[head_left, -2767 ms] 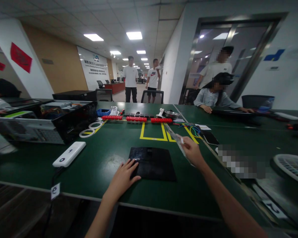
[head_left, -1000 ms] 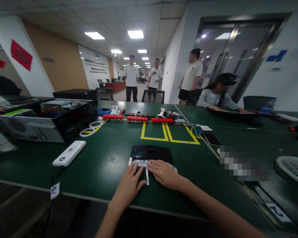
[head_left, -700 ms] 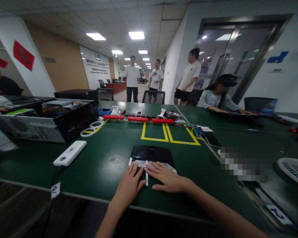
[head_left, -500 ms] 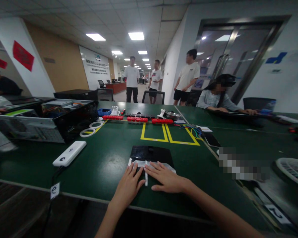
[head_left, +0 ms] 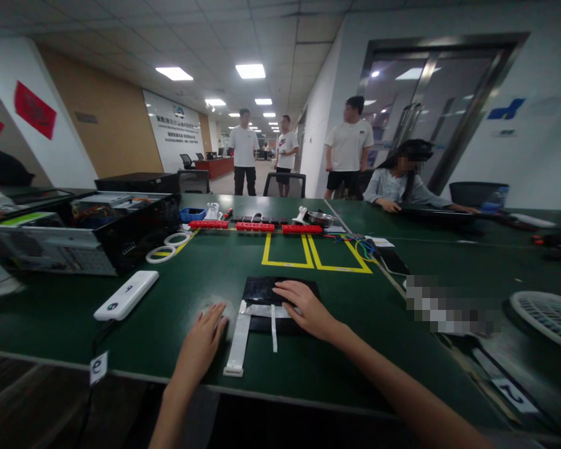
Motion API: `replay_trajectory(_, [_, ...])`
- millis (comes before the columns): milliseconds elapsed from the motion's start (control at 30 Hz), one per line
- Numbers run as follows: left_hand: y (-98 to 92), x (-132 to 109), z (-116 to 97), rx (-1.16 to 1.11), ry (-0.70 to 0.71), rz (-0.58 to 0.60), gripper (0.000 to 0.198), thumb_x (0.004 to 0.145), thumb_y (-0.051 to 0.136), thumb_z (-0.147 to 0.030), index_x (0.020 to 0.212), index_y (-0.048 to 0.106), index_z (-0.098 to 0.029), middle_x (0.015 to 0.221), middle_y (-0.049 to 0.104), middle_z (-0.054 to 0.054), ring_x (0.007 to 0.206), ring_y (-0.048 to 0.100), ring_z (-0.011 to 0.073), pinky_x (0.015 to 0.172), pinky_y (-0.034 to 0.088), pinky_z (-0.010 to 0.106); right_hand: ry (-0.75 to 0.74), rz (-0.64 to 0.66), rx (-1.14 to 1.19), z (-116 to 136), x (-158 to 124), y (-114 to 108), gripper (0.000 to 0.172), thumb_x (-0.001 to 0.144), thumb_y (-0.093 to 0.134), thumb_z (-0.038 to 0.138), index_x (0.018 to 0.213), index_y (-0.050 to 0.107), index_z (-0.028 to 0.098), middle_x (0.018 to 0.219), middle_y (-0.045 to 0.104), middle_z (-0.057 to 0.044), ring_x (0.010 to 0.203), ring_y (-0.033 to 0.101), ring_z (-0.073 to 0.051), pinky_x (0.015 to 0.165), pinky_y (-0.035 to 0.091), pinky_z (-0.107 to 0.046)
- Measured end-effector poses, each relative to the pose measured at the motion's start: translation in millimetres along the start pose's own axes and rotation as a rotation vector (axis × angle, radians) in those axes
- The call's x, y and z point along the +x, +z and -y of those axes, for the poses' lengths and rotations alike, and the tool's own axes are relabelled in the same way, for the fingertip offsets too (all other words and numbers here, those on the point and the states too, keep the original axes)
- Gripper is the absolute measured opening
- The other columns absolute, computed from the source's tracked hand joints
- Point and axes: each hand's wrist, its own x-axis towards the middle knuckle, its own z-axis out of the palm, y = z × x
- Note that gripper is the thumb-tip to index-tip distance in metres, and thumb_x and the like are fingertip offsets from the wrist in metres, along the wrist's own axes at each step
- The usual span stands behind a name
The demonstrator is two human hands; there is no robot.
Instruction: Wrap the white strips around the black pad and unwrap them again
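A black flat panel lies on the green table, crossed by a silver tape-like band. From its left end a pale flat ribbon cable runs toward the table's near edge, ending in a small connector. A narrow white strip hangs down over the panel's middle. My right hand rests on the panel's right part with fingers stretched, covering some of it. To the left of the ribbon cable, apart from it, my left hand is over the table, fingers extended and holding nothing visible.
On the left stand a white power bank with a cable and an open computer case. Two white rings, red trays and yellow tape outlines lie farther back. A phone is at right; a person sits beyond.
My left hand has moved left off the panel, uncovering the ribbon cable. My right hand has shifted slightly up and right on the panel.
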Motion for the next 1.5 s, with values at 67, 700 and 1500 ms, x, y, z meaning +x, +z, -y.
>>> replay_trajectory(67, [0.8,-2,14,0.076,-0.038,0.02,0.039,0.094,0.035,-0.029,0.126,0.052,-0.015,0.131,0.055,0.011,0.127,0.044,0.0239,0.107,0.03,0.047,-0.006,0.081,-0.08,8,8,12,0.044,0.091,0.041,0.03,0.135,0.043,0.023,0.14,0.042,-0.009,0.13,0.034,-0.024,0.107,0.025,-0.049])
replay_trajectory(700, [-2.2,-8,13,0.204,-0.021,0.049,0.038,0.092,0.041,-0.03,0.125,0.054,-0.016,0.133,0.053,0.011,0.128,0.043,0.0246,0.106,0.031,0.045,0.163,0.585,0.21,-46,2,-19,0.061,0.088,0.037,0.056,0.142,0.03,0.028,0.151,0.022,-0.002,0.139,0.008,-0.025,0.11,0.005,-0.052])
replay_trajectory(1500, [2.5,-9,16,0.166,-0.019,0.02,0.04,0.091,0.041,-0.033,0.125,0.054,-0.016,0.133,0.053,0.012,0.128,0.042,0.0248,0.106,0.03,0.046,0.74,-0.017,-0.092,-161,-102,-115,0.041,0.076,0.049,0.048,0.097,0.067,0.019,0.096,0.069,-0.008,0.086,0.063,-0.024,0.081,0.047,-0.035])
